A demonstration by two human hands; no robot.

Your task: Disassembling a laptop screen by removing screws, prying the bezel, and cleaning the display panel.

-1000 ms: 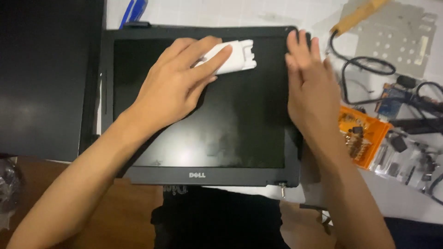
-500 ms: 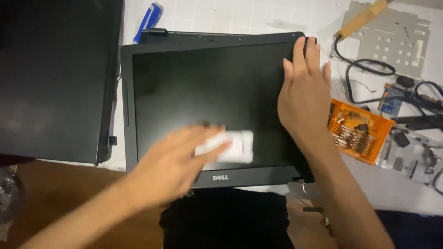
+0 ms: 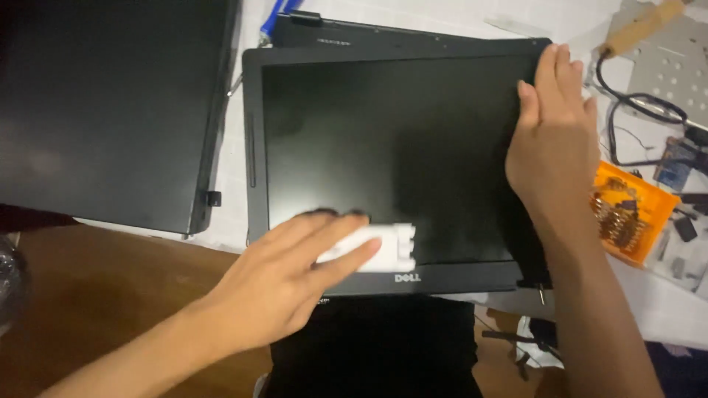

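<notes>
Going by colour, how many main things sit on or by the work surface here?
Black: 2, the laptop screen panel and the flat panel beside it
White: 1, the folded wipe under the left hand
Orange: 1, the small tray by the right hand
Total: 4

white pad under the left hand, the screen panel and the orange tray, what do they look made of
White pad: looks like soft folded tissue or cloth, matte, with uneven edges. Screen panel: dark, slightly glossy face with faint sheen, in a matte black frame, likely plastic. Orange tray: probably thin shiny plastic; its contents are too small to tell.
</notes>
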